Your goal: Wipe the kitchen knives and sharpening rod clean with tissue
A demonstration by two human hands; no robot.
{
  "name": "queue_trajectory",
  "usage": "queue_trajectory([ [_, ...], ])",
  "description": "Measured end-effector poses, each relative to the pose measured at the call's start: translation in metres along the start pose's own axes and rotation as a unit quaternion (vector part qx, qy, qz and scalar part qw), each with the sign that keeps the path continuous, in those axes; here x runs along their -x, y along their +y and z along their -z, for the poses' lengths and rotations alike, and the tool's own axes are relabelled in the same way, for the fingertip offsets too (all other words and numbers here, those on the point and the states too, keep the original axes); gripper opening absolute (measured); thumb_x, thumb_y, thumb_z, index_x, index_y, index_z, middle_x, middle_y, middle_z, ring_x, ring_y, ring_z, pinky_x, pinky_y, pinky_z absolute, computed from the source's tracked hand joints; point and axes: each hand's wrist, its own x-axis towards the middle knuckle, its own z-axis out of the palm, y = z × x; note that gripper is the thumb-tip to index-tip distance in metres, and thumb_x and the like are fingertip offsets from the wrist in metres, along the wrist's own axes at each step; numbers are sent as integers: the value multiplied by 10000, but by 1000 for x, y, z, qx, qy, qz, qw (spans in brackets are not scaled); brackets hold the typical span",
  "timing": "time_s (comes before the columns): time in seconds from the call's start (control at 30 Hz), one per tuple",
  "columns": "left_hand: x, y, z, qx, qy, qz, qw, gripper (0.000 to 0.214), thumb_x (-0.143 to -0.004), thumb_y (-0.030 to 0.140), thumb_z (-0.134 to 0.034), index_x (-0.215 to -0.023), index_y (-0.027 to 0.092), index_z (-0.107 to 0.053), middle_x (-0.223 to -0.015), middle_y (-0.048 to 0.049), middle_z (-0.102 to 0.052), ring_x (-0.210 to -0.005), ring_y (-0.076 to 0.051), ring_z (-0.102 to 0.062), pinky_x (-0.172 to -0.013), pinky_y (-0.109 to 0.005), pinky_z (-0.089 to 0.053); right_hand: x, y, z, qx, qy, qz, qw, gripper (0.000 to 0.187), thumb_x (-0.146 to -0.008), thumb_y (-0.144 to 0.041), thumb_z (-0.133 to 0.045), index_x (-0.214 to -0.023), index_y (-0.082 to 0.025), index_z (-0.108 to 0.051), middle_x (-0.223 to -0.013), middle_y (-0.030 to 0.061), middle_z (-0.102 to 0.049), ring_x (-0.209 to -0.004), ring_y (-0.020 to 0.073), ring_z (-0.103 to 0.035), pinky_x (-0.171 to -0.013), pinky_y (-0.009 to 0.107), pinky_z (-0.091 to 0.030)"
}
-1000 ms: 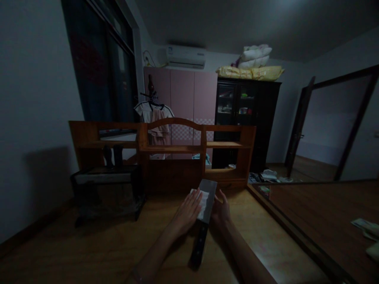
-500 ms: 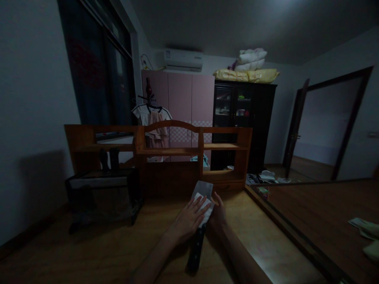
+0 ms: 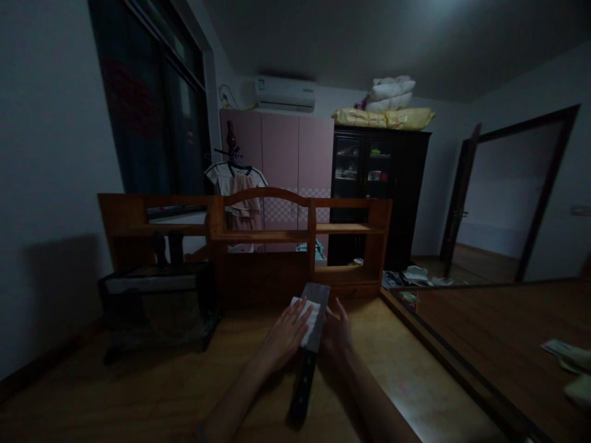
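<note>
A kitchen cleaver [image 3: 318,314] with a broad metal blade and a black riveted handle [image 3: 302,391] is in front of me, its handle toward me. My left hand [image 3: 289,332] lies over a folded white tissue [image 3: 310,317] and presses it against the left part of the blade, fingers stretched forward. On the blade's right side, my right hand [image 3: 338,329] supports the cleaver by its edge, the thumb and a finger raised. The remaining right fingers are hidden behind the blade. Both forearms rest low over the wooden tabletop [image 3: 249,375].
At left on the tabletop stands a dark knife block [image 3: 157,307] with two black handles [image 3: 168,249] sticking up. A wooden shelf unit [image 3: 265,237] lines the far edge. To the right lies a lower wooden surface [image 3: 503,332] with pale cloths [image 3: 567,357] on it.
My left hand has slid the tissue leftward across the blade, baring more metal on the right side. My right hand has stayed nearly in place, and the cleaver has shifted slightly left.
</note>
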Motion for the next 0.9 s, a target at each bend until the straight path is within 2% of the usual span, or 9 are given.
queue_trajectory([
  [0.17, 6, -6, -4, 6, 16, 31, 999, 508, -979, 336, -192, -1463, 310, -40, -1537, 10, -54, -1401, -183, -92, -1127, -408, -229, 1, -1, -2, 2, 8, -13, 1000, 473, -847, -527, -450, -1130, -174, -587, -907, 74, -707, -836, 239, -662, -740, 368, -505],
  [0.3, 5, 3, -5, 11, 16, -4, 1000, 517, -977, 328, -216, -1463, 302, -43, -1537, 1, -58, -1398, -194, -116, -1124, -412, -248, 0, 1, -4, -3, 16, -6, 1000, 447, -834, -522, -471, -1071, -171, -613, -920, 73, -708, -843, 237, -663, -758, 371, -498],
  [0.5, 0, 11, -9, 10, -15, -70, 997, 501, -974, 310, -245, -1457, 314, -111, -1533, 14, -95, -1399, -225, -107, -1126, -454, -226, -2, 4, 0, -16, 42, 3, 999, 410, -818, -495, -508, -1001, -156, -649, -938, 72, -711, -903, 228, -657, -800, 350, -491],
  [0.77, -3, 11, -3, 82, -66, -67, 992, 477, -971, 370, -223, -1442, 344, -149, -1519, 48, -146, -1400, -197, -105, -1130, -435, -221, -9, 8, 5, -3, 115, 10, 993, 308, -812, -412, -545, -954, -164, -660, -849, 50, -721, -797, 201, -676, -735, 321, -515],
  [0.9, -3, 14, -1, 80, -64, -74, 992, 486, -973, 373, -206, -1449, 335, -115, -1518, 45, -159, -1400, -180, -102, -1141, -422, -190, -9, 9, 6, 12, 105, 18, 994, 310, -820, -407, -530, -964, -164, -658, -884, 58, -718, -858, 214, -669, -762, 335, -512],
])
